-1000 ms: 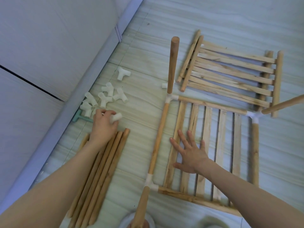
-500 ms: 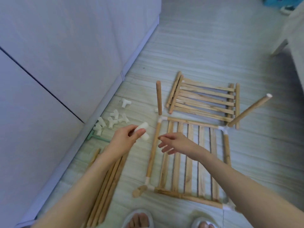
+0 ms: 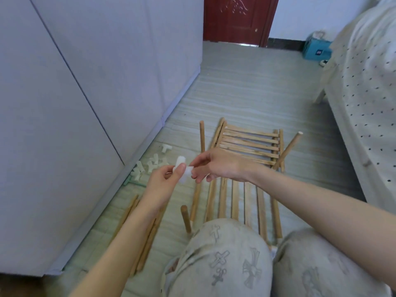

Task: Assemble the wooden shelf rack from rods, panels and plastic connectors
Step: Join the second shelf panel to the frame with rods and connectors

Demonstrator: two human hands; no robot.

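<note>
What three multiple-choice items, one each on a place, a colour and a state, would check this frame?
1. Where do the spare connectors lie?
A. By the cabinet base
B. On the bed
C. At the door

2. What colour is the door?
A. White
B. Dark red
C. Green

3. What is the left hand doing?
A. Resting flat
B. Gripping a rod
C. Pinching a white connector

Key: A, they lie on the floor along the cabinet; B, its panel is dark red; C, thumb and fingers close on it while the right hand reaches in.
</note>
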